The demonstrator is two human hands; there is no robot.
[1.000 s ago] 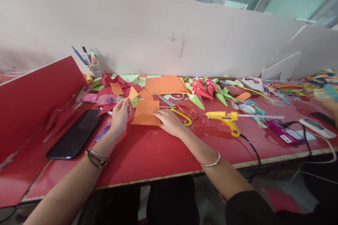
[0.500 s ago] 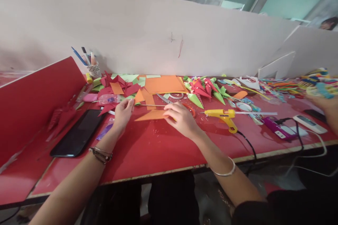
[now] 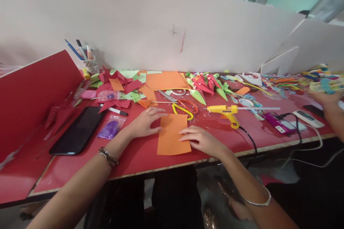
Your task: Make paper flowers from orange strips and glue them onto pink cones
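With the left hand (image 3: 147, 121) spread, thumb apart from the fingers, nothing pinched; at the sheet's far left corner, contact or hover impossible to tell. With the right hand (image 3: 202, 139) loosely spread too, fingertips over the right side of the orange sheet (image 3: 172, 139). Lying flat, left of the glue gun (image 3: 222, 110) and reaching nearer the table's front edge – probably placed there for easy reach by both hands. Held at opposite sides, perhaps, to square or steady the paper. Set down on its side with the nozzle pointing left, the gun, likely for a quick pick-up by the handle.

Now to count: one orange sheet between two hands, one glue gun, one clear glue stick (image 3: 259, 108) out of its rear. Well left of the gun, one phone (image 3: 76, 130), one white marker (image 3: 114, 110), one purple packet (image 3: 109, 127). Beyond the gun, to its left, red and green cones (image 3: 199, 96) – several, too overlapped to number.
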